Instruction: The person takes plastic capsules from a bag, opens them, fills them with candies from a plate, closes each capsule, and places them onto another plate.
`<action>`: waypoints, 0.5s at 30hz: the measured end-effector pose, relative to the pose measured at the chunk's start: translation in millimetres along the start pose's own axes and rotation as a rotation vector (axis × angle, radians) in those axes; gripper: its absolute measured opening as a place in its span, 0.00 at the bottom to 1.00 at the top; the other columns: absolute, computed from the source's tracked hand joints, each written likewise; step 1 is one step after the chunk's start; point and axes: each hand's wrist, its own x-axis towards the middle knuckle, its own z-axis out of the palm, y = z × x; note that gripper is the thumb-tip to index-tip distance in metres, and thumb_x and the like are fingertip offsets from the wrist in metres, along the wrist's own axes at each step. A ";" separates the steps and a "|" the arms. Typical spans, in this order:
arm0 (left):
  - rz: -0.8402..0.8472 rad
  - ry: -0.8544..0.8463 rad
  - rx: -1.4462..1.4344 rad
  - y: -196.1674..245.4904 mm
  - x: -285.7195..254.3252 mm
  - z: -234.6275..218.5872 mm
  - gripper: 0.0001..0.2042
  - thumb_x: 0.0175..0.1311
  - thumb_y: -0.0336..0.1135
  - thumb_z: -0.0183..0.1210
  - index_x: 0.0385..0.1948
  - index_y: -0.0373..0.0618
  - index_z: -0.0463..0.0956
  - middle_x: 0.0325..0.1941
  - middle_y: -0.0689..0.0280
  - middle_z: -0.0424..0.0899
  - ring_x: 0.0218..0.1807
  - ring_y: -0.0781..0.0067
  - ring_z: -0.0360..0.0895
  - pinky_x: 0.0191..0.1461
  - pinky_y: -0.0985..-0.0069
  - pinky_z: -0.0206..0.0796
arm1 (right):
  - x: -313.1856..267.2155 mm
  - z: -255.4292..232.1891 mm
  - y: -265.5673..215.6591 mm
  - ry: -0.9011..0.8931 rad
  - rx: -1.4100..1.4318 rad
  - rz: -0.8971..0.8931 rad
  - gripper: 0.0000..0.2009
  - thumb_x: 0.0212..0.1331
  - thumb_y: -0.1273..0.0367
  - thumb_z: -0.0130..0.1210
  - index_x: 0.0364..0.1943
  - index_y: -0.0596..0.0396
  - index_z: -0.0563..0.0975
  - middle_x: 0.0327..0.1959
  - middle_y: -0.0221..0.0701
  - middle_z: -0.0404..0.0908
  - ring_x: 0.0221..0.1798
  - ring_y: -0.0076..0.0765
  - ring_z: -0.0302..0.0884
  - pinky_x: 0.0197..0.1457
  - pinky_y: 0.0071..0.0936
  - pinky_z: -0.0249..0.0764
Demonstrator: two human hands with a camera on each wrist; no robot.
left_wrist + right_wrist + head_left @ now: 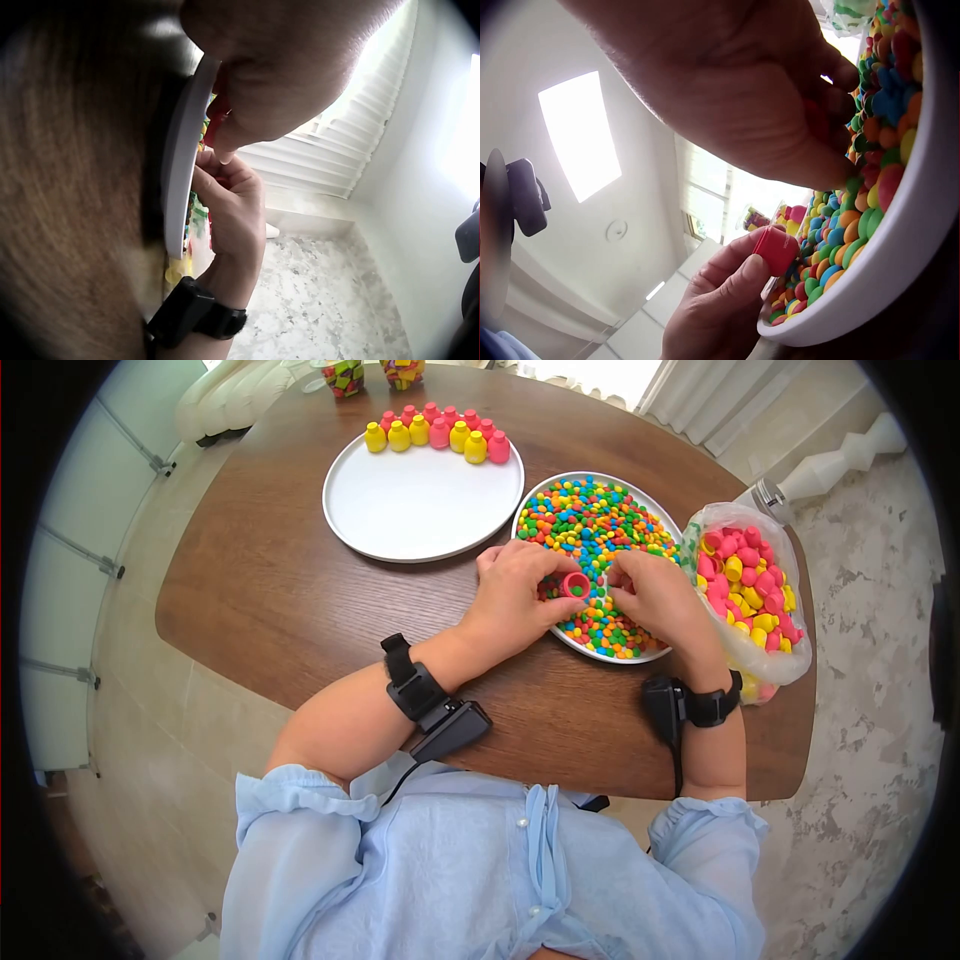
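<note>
My left hand [515, 588] pinches a small pinkish-red cup [575, 586], its round opening showing with green inside. That cup [778, 251] is between thumb and fingers in the right wrist view. Beside it my right hand [662, 598] has its fingers curled low over the colourful candies [600, 520] on a white tray [567, 645]. A red piece [817, 120], partly hidden, shows inside the curled right fingers; its shape is unclear. The right thumb tip is against the candies in the right wrist view.
Left of the candies, a second white tray [420, 510] holds pink bottles [498, 447] and yellow bottles [475, 448] along its far edge. A plastic bag [745, 650] of pink and yellow pieces lies right. Two filled containers [343, 378] stand at the table's far edge.
</note>
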 end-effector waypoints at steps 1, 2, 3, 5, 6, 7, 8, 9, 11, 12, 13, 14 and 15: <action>-0.008 -0.004 -0.001 0.3 -0.1 -0.2 0.14 0.39 0.33 0.69 0.30 0.43 0.79 0.28 0.63 0.80 0.34 0.66 0.75 0.38 0.73 0.67 | 0.1 -0.3 0.4 0.002 0.000 0.000 0.04 0.46 0.73 0.53 0.27 0.58 0.75 0.26 0.40 0.78 0.33 0.45 0.77 0.35 0.37 0.71; -0.016 -0.008 -0.003 0.6 0.2 -0.2 0.14 0.39 0.33 0.69 0.30 0.43 0.79 0.27 0.63 0.80 0.33 0.66 0.75 0.37 0.73 0.67 | 0.4 -0.4 1.1 0.027 0.041 -0.012 0.04 0.46 0.73 0.54 0.27 0.58 0.75 0.25 0.38 0.77 0.31 0.42 0.77 0.34 0.35 0.71; -0.014 -0.008 -0.003 0.6 0.5 -0.1 0.14 0.39 0.33 0.69 0.30 0.43 0.79 0.27 0.63 0.80 0.33 0.66 0.75 0.37 0.73 0.67 | 0.4 -0.5 1.6 0.051 0.082 -0.023 0.04 0.45 0.73 0.55 0.27 0.58 0.75 0.24 0.36 0.77 0.30 0.39 0.77 0.32 0.32 0.71; -0.034 -0.017 -0.023 0.5 0.3 0.2 0.14 0.39 0.33 0.69 0.30 0.43 0.79 0.27 0.63 0.80 0.33 0.66 0.75 0.37 0.73 0.67 | -1.5 -5.9 -7.3 0.100 0.194 -0.040 0.05 0.45 0.73 0.57 0.27 0.58 0.75 0.23 0.34 0.76 0.27 0.34 0.76 0.31 0.29 0.71; -0.036 -0.016 -0.023 0.6 0.2 -0.1 0.14 0.39 0.33 0.69 0.30 0.43 0.79 0.27 0.63 0.80 0.33 0.66 0.75 0.37 0.73 0.67 | -2.6 -8.2 -12.9 0.147 0.306 -0.058 0.06 0.45 0.73 0.58 0.27 0.58 0.75 0.21 0.32 0.75 0.25 0.29 0.74 0.29 0.26 0.70; -0.024 -0.010 -0.020 0.6 0.3 -0.4 0.14 0.39 0.33 0.69 0.31 0.43 0.79 0.27 0.63 0.80 0.33 0.66 0.75 0.37 0.73 0.67 | -3.8 -8.8 -16.9 0.144 0.307 -0.058 0.06 0.45 0.73 0.58 0.27 0.58 0.75 0.21 0.32 0.75 0.25 0.29 0.74 0.29 0.26 0.70; -0.011 -0.004 -0.016 0.7 0.2 -0.5 0.14 0.40 0.33 0.69 0.31 0.43 0.79 0.27 0.63 0.80 0.33 0.66 0.75 0.37 0.73 0.67 | -5.1 -9.1 -20.4 0.122 0.409 -0.056 0.06 0.46 0.73 0.59 0.28 0.58 0.75 0.21 0.31 0.74 0.24 0.26 0.72 0.29 0.23 0.69; -0.012 -0.004 -0.016 0.8 0.0 -0.4 0.14 0.40 0.33 0.69 0.31 0.43 0.79 0.27 0.63 0.80 0.33 0.66 0.75 0.37 0.73 0.67 | -5.7 -8.4 -23.2 0.101 0.510 -0.054 0.06 0.46 0.73 0.60 0.28 0.58 0.75 0.20 0.29 0.73 0.23 0.23 0.71 0.28 0.21 0.68; -0.015 -0.005 -0.002 1.4 0.1 -0.2 0.14 0.40 0.33 0.69 0.31 0.42 0.79 0.27 0.63 0.79 0.33 0.66 0.75 0.37 0.73 0.67 | -4.4 0.4 -27.4 0.172 0.475 -0.119 0.06 0.46 0.73 0.59 0.29 0.58 0.75 0.20 0.30 0.74 0.23 0.24 0.71 0.28 0.21 0.68; -0.012 -0.006 -0.002 1.7 0.1 -0.1 0.14 0.40 0.33 0.69 0.31 0.42 0.79 0.27 0.63 0.79 0.33 0.66 0.75 0.37 0.73 0.67 | -4.2 3.1 -28.0 0.245 0.438 -0.183 0.06 0.47 0.73 0.59 0.29 0.58 0.75 0.20 0.30 0.74 0.23 0.24 0.71 0.28 0.21 0.68; -0.021 -0.015 -0.005 2.4 0.1 -0.2 0.14 0.40 0.33 0.69 0.31 0.43 0.79 0.27 0.63 0.79 0.33 0.66 0.75 0.37 0.73 0.67 | -4.1 2.2 -27.1 0.247 0.438 -0.182 0.06 0.47 0.73 0.59 0.29 0.58 0.75 0.20 0.30 0.74 0.23 0.24 0.71 0.28 0.21 0.68; -0.031 -0.022 -0.007 2.7 0.2 -0.4 0.15 0.40 0.33 0.69 0.31 0.43 0.79 0.27 0.63 0.80 0.34 0.66 0.75 0.37 0.73 0.67 | -3.4 0.4 -24.9 0.245 0.430 -0.120 0.06 0.47 0.73 0.58 0.28 0.59 0.75 0.20 0.31 0.74 0.23 0.25 0.71 0.28 0.22 0.68; -0.031 -0.022 -0.007 2.2 0.1 -0.4 0.15 0.40 0.33 0.69 0.31 0.43 0.79 0.27 0.63 0.80 0.34 0.66 0.75 0.37 0.73 0.67 | -2.7 -1.6 -22.3 0.241 0.421 -0.058 0.05 0.47 0.74 0.58 0.28 0.59 0.75 0.20 0.32 0.74 0.23 0.26 0.72 0.28 0.23 0.68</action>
